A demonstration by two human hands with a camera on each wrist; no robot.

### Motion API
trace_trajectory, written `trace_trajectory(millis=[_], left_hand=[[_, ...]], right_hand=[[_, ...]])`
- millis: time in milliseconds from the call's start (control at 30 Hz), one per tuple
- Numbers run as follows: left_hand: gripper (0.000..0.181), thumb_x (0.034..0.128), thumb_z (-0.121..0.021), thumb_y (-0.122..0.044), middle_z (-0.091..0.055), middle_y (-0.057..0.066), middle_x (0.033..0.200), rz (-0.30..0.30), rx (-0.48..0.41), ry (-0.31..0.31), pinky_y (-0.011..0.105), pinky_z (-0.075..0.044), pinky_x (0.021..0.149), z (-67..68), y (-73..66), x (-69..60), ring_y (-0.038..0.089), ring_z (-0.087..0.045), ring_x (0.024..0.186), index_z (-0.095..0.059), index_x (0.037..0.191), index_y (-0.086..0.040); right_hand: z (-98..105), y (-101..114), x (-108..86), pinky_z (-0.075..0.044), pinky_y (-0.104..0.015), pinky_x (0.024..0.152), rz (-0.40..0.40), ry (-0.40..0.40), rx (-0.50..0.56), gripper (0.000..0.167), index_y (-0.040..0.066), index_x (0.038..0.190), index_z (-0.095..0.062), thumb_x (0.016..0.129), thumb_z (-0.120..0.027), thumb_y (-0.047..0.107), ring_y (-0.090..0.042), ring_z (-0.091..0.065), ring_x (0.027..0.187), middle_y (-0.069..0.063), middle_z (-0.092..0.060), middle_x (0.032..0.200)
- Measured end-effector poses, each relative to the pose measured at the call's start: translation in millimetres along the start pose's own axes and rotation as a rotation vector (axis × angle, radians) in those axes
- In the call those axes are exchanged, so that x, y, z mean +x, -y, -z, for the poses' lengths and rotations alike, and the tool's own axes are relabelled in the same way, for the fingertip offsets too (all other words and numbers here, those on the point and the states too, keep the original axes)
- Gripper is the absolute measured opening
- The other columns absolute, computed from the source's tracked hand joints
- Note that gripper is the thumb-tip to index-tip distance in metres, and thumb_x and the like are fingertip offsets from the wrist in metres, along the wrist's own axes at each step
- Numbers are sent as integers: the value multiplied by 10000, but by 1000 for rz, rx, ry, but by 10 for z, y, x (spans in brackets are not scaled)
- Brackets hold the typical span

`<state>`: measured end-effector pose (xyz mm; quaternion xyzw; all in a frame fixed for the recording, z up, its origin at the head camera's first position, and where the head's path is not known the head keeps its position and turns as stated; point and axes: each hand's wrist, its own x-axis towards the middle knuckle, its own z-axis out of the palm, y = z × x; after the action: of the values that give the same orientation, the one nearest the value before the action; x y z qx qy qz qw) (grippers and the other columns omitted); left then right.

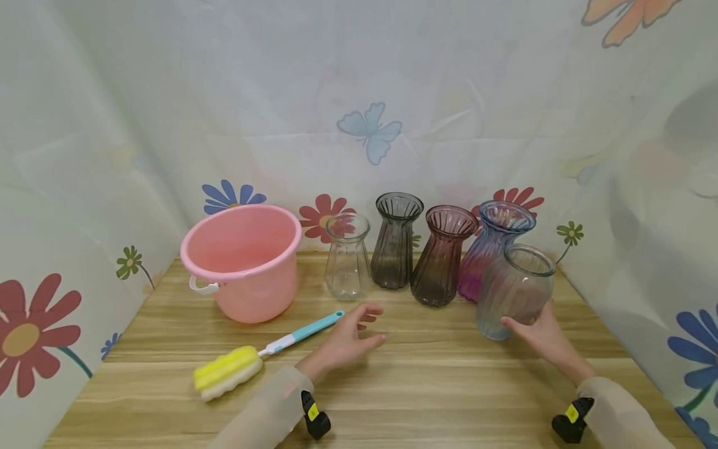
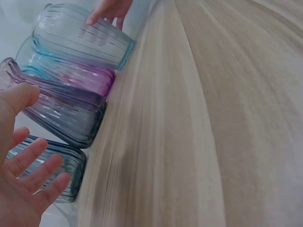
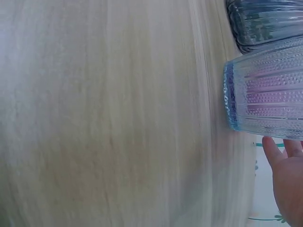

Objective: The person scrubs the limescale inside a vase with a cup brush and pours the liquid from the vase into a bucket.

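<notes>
At the right of the head view my right hand [image 1: 541, 333] holds a clear, bluish ribbed glass vase [image 1: 513, 293] low on its side. The thumb lies across the front, and the fingers, partly hidden, reach behind it. In the right wrist view the vase [image 3: 270, 94] stands close beside a darker one. My left hand [image 1: 353, 340] hovers over the table with loosely spread fingers and nothing in them. Ahead of it are a clear vase [image 1: 346, 268], a grey vase [image 1: 394, 249], a brownish-purple vase [image 1: 440, 268] and a blue-and-pink vase [image 1: 477, 262].
A pink bucket [image 1: 255, 293] with a white handle stands at the back left. Beside my left forearm lies a sponge brush [image 1: 230, 371] with a yellow-and-white head and a blue handle. The wooden table [image 1: 426, 386] ends at a flower-printed curtain [image 1: 269, 112].
</notes>
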<state>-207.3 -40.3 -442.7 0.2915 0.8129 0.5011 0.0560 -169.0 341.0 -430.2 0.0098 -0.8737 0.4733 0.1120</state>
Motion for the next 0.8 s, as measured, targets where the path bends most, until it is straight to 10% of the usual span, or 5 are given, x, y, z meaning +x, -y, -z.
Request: trace_trajectory(millis=[433,667,800], left_hand=[[439,851,-646,-217,-523,78,1275,-13,28,14,426,-432,929,58,66,-70,271,-522,1142,-478,1252,-156],[435,857,-635,-239,-530,38,1278,1,112,17,392,-426,946,178,26,-85,205,-518,1141,-481,1257,-171],[436,857,-631,-253,-527,10,1280,2,161,27,394,-419,956,248,8,-111,200,-511,1153,-480,1260,-182]], right_hand=[[-33,-46,-195,-463,-563,799,60,-56,-75,740,-89,1351,-105,843,-626,44,-565,-384,1134,-345,-311,1282],[-97,11,-317,-396,-33,687,-114,-189,-158,587,-144,1252,-273,889,-580,199,-471,-480,1073,-307,-420,1172],[-182,81,-384,-363,-58,637,-148,-238,-264,410,-77,1094,-440,889,-574,252,-372,-578,958,-243,-560,1032]])
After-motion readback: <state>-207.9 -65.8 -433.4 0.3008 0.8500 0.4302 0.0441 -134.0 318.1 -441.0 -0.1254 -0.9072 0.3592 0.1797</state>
